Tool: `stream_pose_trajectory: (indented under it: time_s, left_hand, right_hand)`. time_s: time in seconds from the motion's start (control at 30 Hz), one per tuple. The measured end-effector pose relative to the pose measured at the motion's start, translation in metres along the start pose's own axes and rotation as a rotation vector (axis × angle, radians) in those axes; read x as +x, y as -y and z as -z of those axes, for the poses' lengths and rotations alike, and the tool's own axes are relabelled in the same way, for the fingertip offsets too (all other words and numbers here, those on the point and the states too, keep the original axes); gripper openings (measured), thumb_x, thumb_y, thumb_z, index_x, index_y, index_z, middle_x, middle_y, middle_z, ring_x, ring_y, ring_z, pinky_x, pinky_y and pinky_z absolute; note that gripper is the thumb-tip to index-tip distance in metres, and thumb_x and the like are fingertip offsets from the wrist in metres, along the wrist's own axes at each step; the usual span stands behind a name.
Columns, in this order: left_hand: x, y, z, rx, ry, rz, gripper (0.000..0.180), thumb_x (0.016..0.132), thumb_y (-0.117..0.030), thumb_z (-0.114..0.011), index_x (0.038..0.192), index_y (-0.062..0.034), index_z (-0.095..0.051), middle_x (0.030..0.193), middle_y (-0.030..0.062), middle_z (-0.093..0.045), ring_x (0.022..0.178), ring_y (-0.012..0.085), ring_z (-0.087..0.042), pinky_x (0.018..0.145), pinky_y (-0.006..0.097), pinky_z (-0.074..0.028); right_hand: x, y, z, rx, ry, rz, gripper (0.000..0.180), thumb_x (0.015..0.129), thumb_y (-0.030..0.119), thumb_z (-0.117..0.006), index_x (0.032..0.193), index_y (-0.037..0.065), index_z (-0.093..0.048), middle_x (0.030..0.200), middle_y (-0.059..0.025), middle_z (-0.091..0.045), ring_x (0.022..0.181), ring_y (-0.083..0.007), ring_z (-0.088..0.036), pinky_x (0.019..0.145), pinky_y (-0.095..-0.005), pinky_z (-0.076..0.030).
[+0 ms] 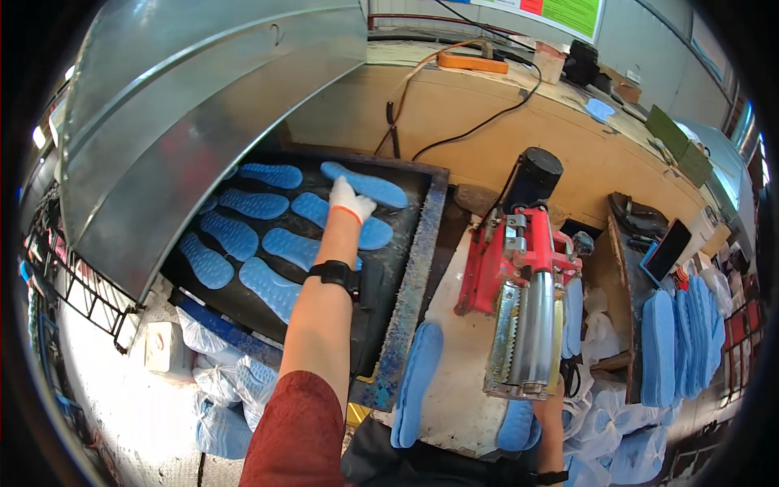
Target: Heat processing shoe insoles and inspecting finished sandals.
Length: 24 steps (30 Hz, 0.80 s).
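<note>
My left hand (350, 200), in a white glove with a black watch on the wrist, reaches far forward over a black conveyor belt (398, 268). Its bent fingers rest on the near edge of a blue insole (377, 188) that lies at an angle at the belt's far end. Several more blue insoles (243, 235) lie in rows on the belt, under a tilted metal hood (187, 105). My right hand (552, 406), bare and low at the right, holds another blue insole (516, 427) at the outlet of a roller machine (527, 325).
The machine has a red frame, a metal roller and a black motor (540, 170). One blue insole (418, 381) lies on the white bench. Stacked insoles (673, 349) stand at the right. Plastic bags of insoles (227, 390) sit lower left. Cables and an orange power strip (472, 62) lie behind.
</note>
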<state>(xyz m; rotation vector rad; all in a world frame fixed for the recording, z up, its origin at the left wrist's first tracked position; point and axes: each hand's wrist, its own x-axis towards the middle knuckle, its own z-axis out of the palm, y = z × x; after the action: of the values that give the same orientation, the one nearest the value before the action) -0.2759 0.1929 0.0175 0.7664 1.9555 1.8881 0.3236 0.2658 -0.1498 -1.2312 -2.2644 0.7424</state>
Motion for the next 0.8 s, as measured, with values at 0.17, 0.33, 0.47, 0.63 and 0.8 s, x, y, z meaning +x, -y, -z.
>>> stream_pose_trajectory:
  time_s: [0.17,0.33,0.47,0.63,0.8]
  left_hand:
    - [-0.034,-0.039,0.037,-0.643,0.086,0.159,0.021,0.093,-0.029,-0.047,0.096,-0.0083,-0.044,0.086,0.0124,-0.049,0.08,0.0282,-0.05,0.071,0.043,-0.041]
    - [-0.175,-0.112,-0.023,-0.68,0.052,0.118,0.045,0.097,-0.026,-0.048,0.136,-0.003,-0.041,0.13,0.0208,-0.05,0.117,0.0298,-0.052,0.095,0.038,-0.046]
    - [-0.307,-0.094,-0.046,-0.429,0.244,0.116,0.042,0.096,-0.02,-0.049,0.133,0.0006,-0.044,0.11,0.0148,-0.062,0.097,0.0233,-0.064,0.085,0.034,-0.052]
    - [-0.374,-0.032,-0.075,-0.242,0.366,0.476,0.046,0.093,-0.013,-0.054,0.131,0.0075,-0.041,0.119,0.0165,-0.058,0.104,0.0232,-0.061,0.089,0.034,-0.05]
    - [-0.381,-0.033,-0.08,-0.474,0.533,0.544,0.041,0.088,-0.003,-0.056,0.128,0.0013,-0.048,0.112,0.0068,-0.06,0.098,0.0146,-0.059,0.084,0.028,-0.048]
  right_hand:
    - [0.008,0.062,0.017,-0.401,-0.199,0.241,0.038,0.079,0.014,-0.061,0.115,0.002,-0.053,0.111,-0.0224,-0.054,0.105,-0.0406,-0.05,0.09,-0.0439,-0.041]
    - [0.018,0.066,0.017,-0.242,-0.181,0.139,0.031,0.071,0.005,-0.068,0.097,0.003,-0.052,0.092,-0.0179,-0.054,0.089,-0.039,-0.053,0.077,-0.0447,-0.044]
    - [0.011,0.056,0.001,0.539,0.095,-0.143,0.038,0.072,0.009,-0.076,0.101,0.005,-0.051,0.083,-0.004,-0.053,0.073,-0.0206,-0.056,0.065,-0.035,-0.045]
    - [-0.017,0.133,0.018,1.032,0.561,-0.419,0.037,0.08,0.013,-0.075,0.108,0.005,-0.052,0.087,0.0003,-0.055,0.08,-0.0117,-0.057,0.069,-0.0281,-0.047]
    - [-0.032,0.153,0.003,1.072,0.64,-0.197,0.031,0.087,0.014,-0.069,0.11,0.001,-0.052,0.093,-0.0038,-0.061,0.086,-0.0151,-0.061,0.074,-0.0281,-0.049]
